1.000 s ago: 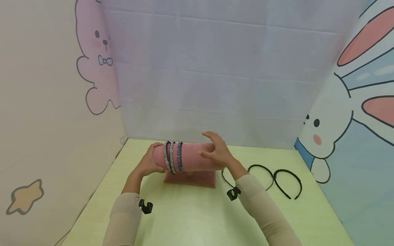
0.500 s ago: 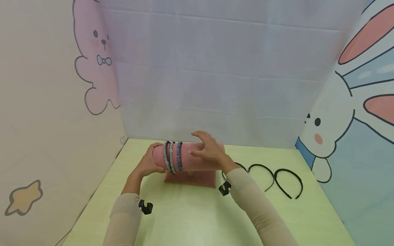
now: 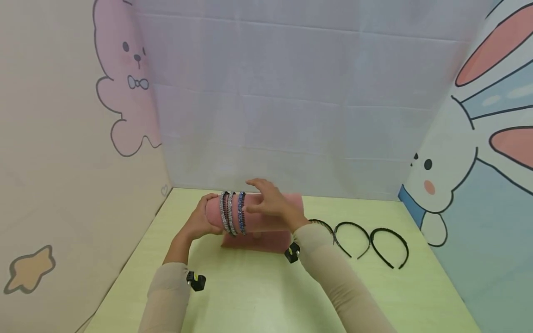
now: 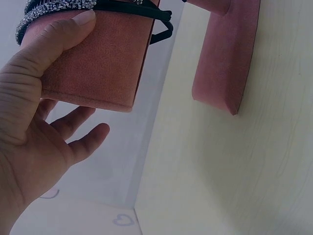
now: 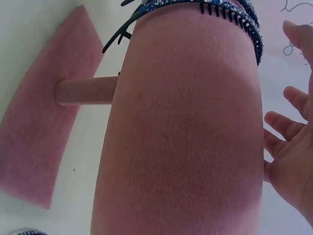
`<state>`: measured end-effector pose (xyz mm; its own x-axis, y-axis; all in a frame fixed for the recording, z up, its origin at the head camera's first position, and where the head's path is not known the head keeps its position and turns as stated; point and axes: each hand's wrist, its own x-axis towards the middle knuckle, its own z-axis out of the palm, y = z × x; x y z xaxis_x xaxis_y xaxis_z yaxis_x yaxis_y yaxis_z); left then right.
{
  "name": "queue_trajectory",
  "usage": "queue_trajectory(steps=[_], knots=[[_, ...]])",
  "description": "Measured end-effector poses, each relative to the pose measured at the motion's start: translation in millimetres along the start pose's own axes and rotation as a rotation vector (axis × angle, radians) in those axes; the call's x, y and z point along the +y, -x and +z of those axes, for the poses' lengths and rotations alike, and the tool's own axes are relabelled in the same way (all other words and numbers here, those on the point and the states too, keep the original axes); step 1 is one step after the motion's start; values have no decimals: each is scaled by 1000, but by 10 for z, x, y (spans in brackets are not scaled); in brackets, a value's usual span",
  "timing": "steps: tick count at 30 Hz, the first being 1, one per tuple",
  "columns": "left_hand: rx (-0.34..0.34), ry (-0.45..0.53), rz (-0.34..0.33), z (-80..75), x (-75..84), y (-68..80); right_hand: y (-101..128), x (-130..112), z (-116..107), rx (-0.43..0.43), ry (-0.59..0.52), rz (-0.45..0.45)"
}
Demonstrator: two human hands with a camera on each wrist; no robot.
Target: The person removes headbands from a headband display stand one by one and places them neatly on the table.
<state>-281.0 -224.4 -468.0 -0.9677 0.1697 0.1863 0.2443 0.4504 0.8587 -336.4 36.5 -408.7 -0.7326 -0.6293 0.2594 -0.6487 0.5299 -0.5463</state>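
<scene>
A pink, velvety headband stand (image 3: 260,225) has a horizontal cylinder on a short post and flat base (image 3: 258,243). Two silver glittery headbands (image 3: 223,212) sit around its left part, with a blue glittery one (image 3: 241,218) just to their right. My left hand (image 3: 199,223) grips the cylinder's left end; in the left wrist view the thumb (image 4: 58,41) lies across the front, beside the outermost silver band. Over the cylinder's middle, my right hand (image 3: 268,203) has its fingers spread, thumb close to the blue headband. The right wrist view shows comb teeth under that band (image 5: 215,7).
Several dark headbands lie on the pale green table (image 3: 233,296) to the right, among them a middle one (image 3: 351,224) and a far-right one (image 3: 386,230). A white sheet (image 3: 258,115) hangs behind. Cartoon-painted walls stand on both sides.
My right hand has moved left along the cylinder, from its right end toward the blue headband, fingers still spread. The left hand keeps its hold, and the headbands have stayed put.
</scene>
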Motion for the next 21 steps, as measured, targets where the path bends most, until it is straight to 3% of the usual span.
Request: queue_trajectory(steps=[6, 13, 21], knots=[[-26, 11, 8, -48, 320, 100, -70, -68, 85, -43, 18, 11], [2, -1, -8, -21, -21, -1, -90, -134, 115, -111, 106, 57], [5, -1, 5, -32, -57, 0, -108, -160, 160, -189, 221, 78]])
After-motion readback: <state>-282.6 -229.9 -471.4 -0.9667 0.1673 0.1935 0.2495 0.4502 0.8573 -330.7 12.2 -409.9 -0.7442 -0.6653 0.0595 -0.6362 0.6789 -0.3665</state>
